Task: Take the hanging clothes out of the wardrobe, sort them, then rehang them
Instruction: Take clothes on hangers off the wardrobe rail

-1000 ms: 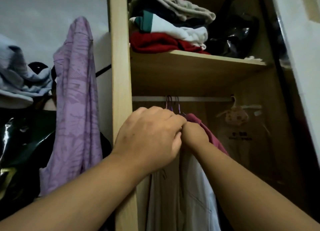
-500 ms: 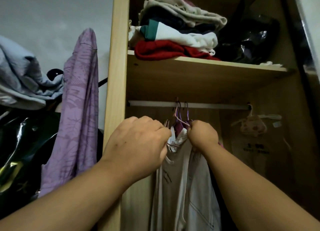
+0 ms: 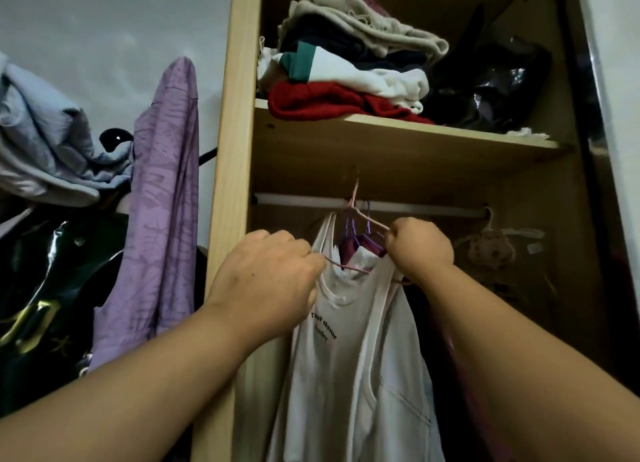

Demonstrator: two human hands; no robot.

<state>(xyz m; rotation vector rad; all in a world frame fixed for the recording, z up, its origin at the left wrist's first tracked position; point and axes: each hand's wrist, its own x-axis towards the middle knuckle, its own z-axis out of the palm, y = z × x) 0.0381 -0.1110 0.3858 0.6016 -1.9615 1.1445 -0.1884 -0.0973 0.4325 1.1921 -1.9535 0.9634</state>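
Emptying the wardrobe [image 3: 235, 150]: one garment gripped at the rail [image 3: 298, 199].
I read the white vest [image 3: 353, 340] as hanging directly below the rail on a pink hanger [image 3: 360, 215]. Left hand [image 3: 266, 274] and right hand [image 3: 419, 247], set apart, each grip one hanger shoulder, probably to keep it level for unhooking. I cannot tell whether the hook is clear of the rail. Above the rail, the shelf [image 3: 398, 132] limits lift; purple hangers [image 3: 367, 226] crowd just behind.
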